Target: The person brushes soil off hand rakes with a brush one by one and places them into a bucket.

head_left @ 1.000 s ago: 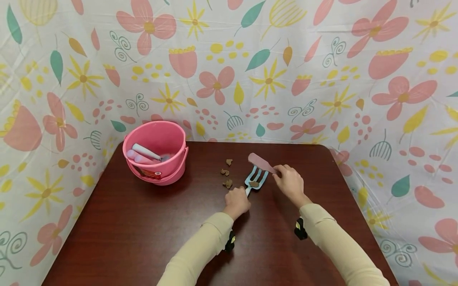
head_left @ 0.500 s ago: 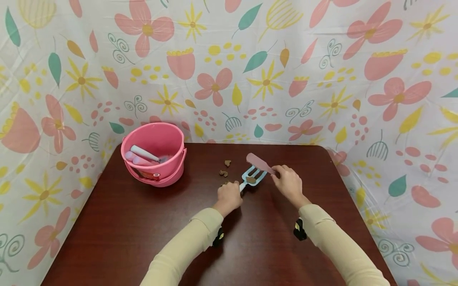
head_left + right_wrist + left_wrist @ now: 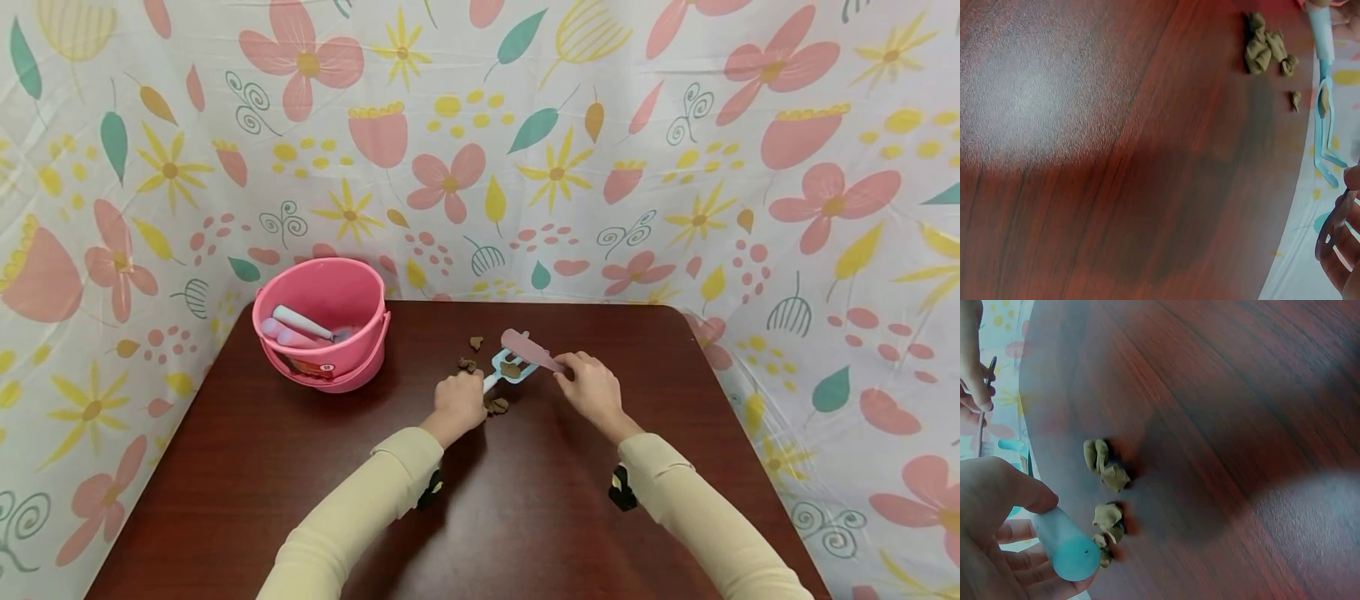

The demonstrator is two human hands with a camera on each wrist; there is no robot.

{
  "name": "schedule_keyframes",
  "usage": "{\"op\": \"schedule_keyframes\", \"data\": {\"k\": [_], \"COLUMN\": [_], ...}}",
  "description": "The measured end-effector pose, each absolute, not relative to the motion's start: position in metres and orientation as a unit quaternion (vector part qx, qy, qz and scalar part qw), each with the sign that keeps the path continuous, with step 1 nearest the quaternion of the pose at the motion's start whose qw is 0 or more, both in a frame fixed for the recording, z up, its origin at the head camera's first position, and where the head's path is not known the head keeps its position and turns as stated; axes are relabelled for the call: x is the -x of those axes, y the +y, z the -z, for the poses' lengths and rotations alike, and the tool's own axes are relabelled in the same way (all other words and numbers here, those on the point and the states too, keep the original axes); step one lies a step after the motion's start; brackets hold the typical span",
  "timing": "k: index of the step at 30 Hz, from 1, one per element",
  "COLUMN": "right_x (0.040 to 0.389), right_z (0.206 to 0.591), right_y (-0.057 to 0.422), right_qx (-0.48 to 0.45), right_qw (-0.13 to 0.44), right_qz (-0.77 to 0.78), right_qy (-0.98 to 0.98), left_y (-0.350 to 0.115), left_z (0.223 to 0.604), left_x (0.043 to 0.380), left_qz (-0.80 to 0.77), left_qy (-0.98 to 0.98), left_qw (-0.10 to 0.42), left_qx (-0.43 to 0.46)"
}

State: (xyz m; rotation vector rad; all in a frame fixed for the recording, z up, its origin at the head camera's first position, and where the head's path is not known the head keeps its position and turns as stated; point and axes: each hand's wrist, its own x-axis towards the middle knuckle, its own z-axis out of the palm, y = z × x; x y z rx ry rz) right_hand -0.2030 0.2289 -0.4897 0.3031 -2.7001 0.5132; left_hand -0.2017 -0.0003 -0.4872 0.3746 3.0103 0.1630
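Note:
My left hand [image 3: 457,407] grips the white and light-blue handle of a toy garden fork [image 3: 491,382], its tines pointing away to the right. A brown clay-like lump [image 3: 511,370] lies on the fork's head. In my right hand [image 3: 592,392] is a pink flat-bladed spatula [image 3: 525,346], whose blade overlaps the tines in the head view. The right wrist view shows the fork raised, and the spatula's handle end [image 3: 1334,228] with a hole in it. More crumpled brown lumps [image 3: 1109,517] lie on the table, close by my left hand; one [image 3: 497,406] is just below the fork's handle.
At the table's back left stands a pink bucket [image 3: 356,354] with its handle down. Inside it are white and pink tool handles [image 3: 300,321]. A flower-printed curtain [image 3: 450,233] hangs behind and beside the dark wooden table [image 3: 540,508].
My left hand has carried the fork and its lump leftward, past the lumps on the table. My right hand has followed a little to the left, keeping the spatula over the tines.

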Motion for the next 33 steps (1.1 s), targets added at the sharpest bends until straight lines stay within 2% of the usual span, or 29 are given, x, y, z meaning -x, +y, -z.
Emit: {"op": "schedule_keyframes", "data": {"k": [33], "right_x": [0.193], "right_z": [0.490], "right_y": [0.194], "right_qx": [-0.177], "right_qw": [0.145], "right_qz": [-0.164], "right_qy": [-0.960], "left_y": [-0.044], "left_z": [0.478], "left_x": [0.194], "left_qz": [-0.040], "left_qy": [0.985], "left_qw": [-0.004], "left_qx": [-0.170]}}
